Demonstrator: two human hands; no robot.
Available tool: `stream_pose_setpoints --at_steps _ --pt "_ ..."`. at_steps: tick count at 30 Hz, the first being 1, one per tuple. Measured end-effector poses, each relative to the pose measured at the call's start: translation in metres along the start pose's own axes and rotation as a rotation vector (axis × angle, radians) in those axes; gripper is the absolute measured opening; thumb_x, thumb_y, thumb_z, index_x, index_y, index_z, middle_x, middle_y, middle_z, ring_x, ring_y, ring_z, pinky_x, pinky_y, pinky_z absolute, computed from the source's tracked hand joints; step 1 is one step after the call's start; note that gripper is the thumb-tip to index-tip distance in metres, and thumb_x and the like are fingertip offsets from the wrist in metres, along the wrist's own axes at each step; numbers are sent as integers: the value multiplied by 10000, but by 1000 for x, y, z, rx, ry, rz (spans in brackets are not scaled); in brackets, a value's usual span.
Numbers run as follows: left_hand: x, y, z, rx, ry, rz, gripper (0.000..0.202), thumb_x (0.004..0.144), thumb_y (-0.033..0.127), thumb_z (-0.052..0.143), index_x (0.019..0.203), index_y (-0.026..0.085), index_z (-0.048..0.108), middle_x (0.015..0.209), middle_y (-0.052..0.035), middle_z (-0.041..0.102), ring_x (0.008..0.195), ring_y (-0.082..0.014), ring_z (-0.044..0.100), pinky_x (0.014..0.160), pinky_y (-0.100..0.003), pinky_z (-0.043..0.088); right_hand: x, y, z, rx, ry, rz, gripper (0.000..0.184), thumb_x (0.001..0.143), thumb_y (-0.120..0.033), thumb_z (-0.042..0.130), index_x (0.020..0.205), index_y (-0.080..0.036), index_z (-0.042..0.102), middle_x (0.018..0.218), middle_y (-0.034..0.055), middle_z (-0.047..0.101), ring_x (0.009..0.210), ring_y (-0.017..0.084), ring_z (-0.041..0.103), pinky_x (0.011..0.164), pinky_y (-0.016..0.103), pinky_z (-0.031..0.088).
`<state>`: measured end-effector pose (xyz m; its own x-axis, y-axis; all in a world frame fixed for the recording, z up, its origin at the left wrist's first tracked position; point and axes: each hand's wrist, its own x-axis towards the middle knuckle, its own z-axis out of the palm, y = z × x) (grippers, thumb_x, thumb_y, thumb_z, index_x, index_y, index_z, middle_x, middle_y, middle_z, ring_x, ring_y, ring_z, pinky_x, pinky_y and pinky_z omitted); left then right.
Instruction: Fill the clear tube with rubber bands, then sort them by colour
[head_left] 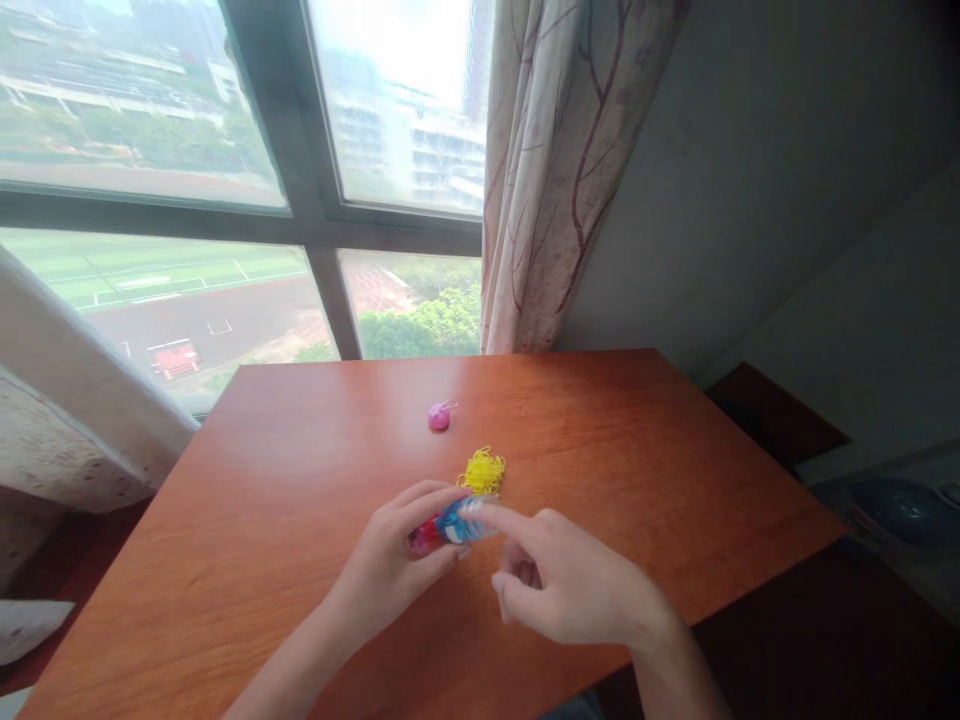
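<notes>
My left hand [394, 565] is closed around a small red and blue plastic object [448, 527], held just above the wooden table [300, 480]. My right hand [559, 585] is beside it, index finger stretched out and touching the blue end of that object, the other fingers curled in. A small pile of yellow rubber bands [481, 471] lies on the table just behind the hands. Farther back sits a small pink object [439, 416].
A large window [225, 150] runs behind the table, with a patterned curtain [562, 170] at its right and another curtain [52, 420] at the left. To the right of the table are a dark low surface [772, 415] and a blue object [904, 510].
</notes>
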<state>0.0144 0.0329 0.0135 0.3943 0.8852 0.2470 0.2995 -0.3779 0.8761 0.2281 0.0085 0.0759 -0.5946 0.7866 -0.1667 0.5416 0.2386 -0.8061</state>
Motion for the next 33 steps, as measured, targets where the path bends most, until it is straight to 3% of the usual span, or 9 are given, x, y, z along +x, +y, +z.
stream_pose_setpoints --at_steps 4,8,11,15,19,24,29,33 --pt "2 2 -3 -17 23 -18 350 781 145 667 1122 220 686 1084 -58 700 976 -200 662 862 -281 524 5 3 2 69 69 -53 503 818 -119 515 1307 -234 545 687 -56 665 561 106 584 563 183 436" --pt "2 -4 -6 -13 138 -107 315 808 240 676 1120 197 685 1106 -75 708 991 -220 660 871 -306 521 12 21 -6 133 434 -51 283 912 -194 472 1144 -207 633 715 -24 655 639 117 608 615 205 474" --pt "0 -14 -7 -60 236 -183 369 809 327 694 1152 193 664 1127 -71 713 989 -226 667 866 -312 525 26 43 -6 -81 665 -23 238 937 -276 486 1104 -208 642 884 32 682 761 160 627 686 262 500" --pt "-1 -26 -9 -143 297 -250 441 788 364 722 1185 191 638 1104 -58 726 967 -226 679 845 -307 534 50 73 9 -490 634 -49 427 894 -370 572 1278 -182 555 1267 138 580 1170 283 517 990 425 433" --pt "-1 -27 -11 -161 304 -272 472 783 381 729 1201 188 623 1110 -64 723 970 -230 682 855 -320 538 70 89 29 -729 563 -19 629 826 -514 636 1342 -175 512 1416 181 446 1278 354 392 1018 504 375" --pt "-1 -21 -11 -96 298 -239 426 779 390 725 1144 181 654 1089 -70 728 980 -244 681 882 -353 539 87 90 37 -776 555 -18 604 812 -581 623 1270 -193 550 1357 164 480 1211 331 413 960 459 380" --pt "-1 -19 -10 -91 287 -208 403 781 377 726 1132 190 662 1096 -62 730 976 -238 684 879 -346 544 98 84 41 -768 555 12 470 808 -609 598 1044 -203 609 1117 115 573 1023 285 480 865 411 389" --pt "-1 -21 -9 -100 274 -192 379 803 350 714 1151 211 654 1099 -44 729 986 -218 682 886 -320 540 105 82 45 -800 542 27 424 789 -591 624 957 -202 604 1047 98 566 976 266 475 830 379 390"
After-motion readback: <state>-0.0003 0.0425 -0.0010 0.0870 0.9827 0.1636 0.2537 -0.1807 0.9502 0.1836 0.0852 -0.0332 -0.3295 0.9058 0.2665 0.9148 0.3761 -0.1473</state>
